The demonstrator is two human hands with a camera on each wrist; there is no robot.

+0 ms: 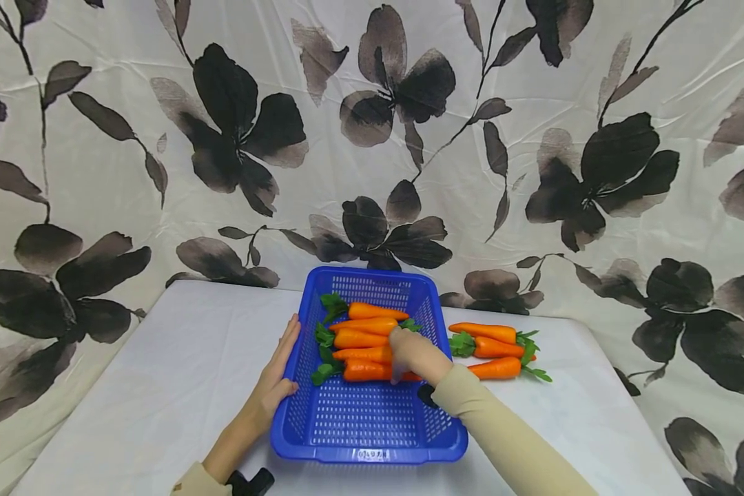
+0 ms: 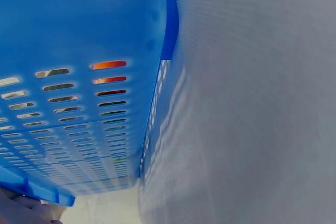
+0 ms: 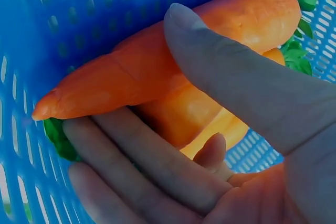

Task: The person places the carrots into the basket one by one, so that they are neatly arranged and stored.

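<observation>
A blue perforated plastic basket (image 1: 328, 452) stands on the table with several orange carrots (image 1: 362, 339) with green tops lying crosswise in its far half. Inside it, my right hand (image 1: 417, 353) holds the nearest carrot (image 3: 142, 72), thumb on one side and fingers under the other in the right wrist view. That carrot lies against its neighbours, tip toward the basket's right wall. Against the basket's left side rests my left hand (image 1: 269, 386), fingers straight and thumb near the rim. Only some of its fingers (image 2: 31, 211) show in the left wrist view, beyond the basket wall.
Three more carrots (image 1: 499, 348) with leafy tops lie on the white tablecloth (image 1: 570, 413), just right of the basket. Behind the table hangs a pale cloth (image 1: 471, 172) with dark flowers. Dark wrist-worn devices (image 1: 252, 482) show at both wrists.
</observation>
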